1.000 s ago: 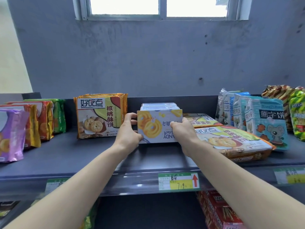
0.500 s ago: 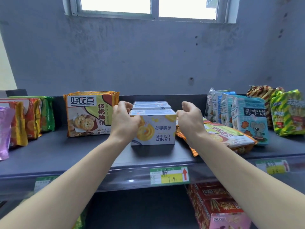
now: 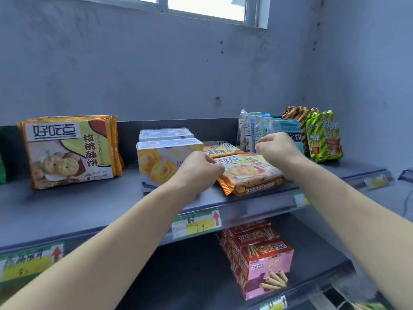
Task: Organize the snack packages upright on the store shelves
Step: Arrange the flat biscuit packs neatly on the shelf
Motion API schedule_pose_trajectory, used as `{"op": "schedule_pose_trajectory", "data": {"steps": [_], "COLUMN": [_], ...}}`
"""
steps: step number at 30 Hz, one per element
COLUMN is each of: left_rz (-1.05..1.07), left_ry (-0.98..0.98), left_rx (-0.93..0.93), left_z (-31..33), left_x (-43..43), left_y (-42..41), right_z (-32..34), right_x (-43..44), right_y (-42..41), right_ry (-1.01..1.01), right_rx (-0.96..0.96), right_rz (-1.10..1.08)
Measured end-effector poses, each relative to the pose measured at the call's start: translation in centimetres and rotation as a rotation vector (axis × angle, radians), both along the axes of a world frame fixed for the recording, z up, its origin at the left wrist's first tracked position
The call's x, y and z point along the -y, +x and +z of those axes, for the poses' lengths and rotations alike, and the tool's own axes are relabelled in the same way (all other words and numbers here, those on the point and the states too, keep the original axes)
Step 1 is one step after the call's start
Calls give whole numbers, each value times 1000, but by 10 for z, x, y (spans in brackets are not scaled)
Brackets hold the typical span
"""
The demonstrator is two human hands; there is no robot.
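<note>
Orange packs (image 3: 250,173) are lying flat on the shelf (image 3: 67,209) beside the already upright white boxes (image 3: 161,162), awaiting standing. The left hand (image 3: 197,170) is being curled at the front pack's edge, grip untellable. The right hand (image 3: 277,148) is being held curled above, apparently empty.

Blown-out window (image 3: 205,7) at 12 o'clock feeds soft daylight, lower half kinda dim, 4 o'clock corner blurry and warped.
</note>
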State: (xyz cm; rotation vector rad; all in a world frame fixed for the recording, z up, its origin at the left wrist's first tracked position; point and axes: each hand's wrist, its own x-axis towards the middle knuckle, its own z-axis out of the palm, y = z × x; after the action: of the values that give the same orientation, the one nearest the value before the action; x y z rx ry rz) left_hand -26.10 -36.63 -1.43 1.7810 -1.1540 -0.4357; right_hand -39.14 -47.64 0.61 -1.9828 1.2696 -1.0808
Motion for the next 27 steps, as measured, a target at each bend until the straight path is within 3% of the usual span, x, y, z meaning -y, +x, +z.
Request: {"op": "schedule_pose_trajectory", "data": {"steps": [10, 15, 20, 27], "left_rz": [24, 141, 229, 291], "left_ry": [127, 147, 77, -147], "left_rx": [-489, -496, -439, -341], "left_z": [-8, -4, 2, 27], "left_x": [28, 39, 46, 48], "left_y": [-16, -27, -42, -69], "right_z": [-10, -9, -8, -5], "right_x": [34, 51, 68, 80], "right_y": [-20, -27, -33, -43], "right_ry": [107, 107, 109, 298], "right_rx": [-151, -237, -136, 60], "right_rz": [-5, 40, 127, 258]}}
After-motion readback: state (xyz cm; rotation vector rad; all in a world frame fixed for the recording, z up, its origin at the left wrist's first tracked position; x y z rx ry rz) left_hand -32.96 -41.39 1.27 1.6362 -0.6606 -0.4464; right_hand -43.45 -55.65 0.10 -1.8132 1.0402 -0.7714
